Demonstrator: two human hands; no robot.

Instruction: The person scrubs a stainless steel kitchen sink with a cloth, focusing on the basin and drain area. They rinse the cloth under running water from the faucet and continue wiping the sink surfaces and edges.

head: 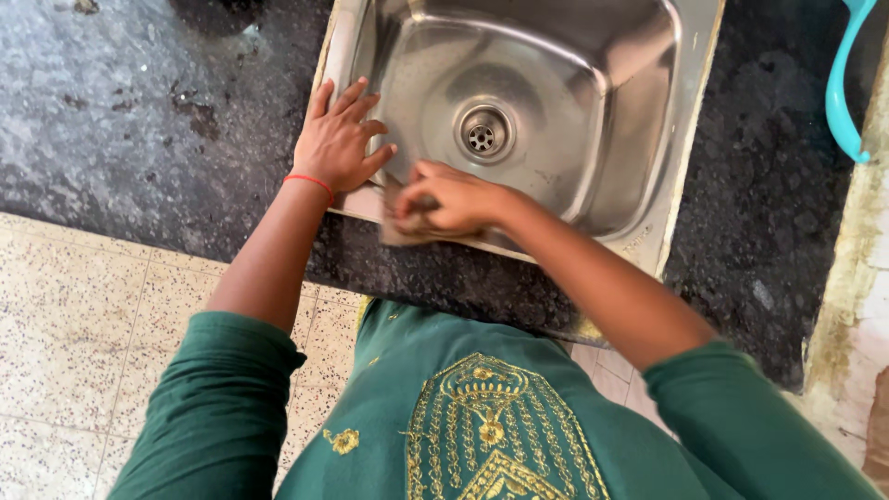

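Steel fills the upper middle of our view: a square sink [648, 176] set into a dark speckled stone tabletop [139, 120], its drain [482, 131] bare and nothing lying in the basin. We lean over its near rim in green sleeves. Our right hand [451, 201] is the one on the work; its fingers are curled and pressed down on a small brownish cloth or scrub pad [400, 233], which lies flat on the sink's front rim near the front left corner, mostly hidden under the hand so that only an edge shows toward us. We cannot tell its full shape, but the visible strip runs along the rim, left to right, the same way the rim itself runs. Our left hand [339, 139] lies just beside it, to the left, palm flat and fingers spread on the left front corner of the sink, holding nothing; a red thread [309, 181] circles that wrist. So the cloth sits under the right grip and just right of the left one, with the long free stretch of rim lying off to the right. Speckled floor tiles [74, 324] show below, and a turquoise plastic handle [847, 83] at the far right edge.
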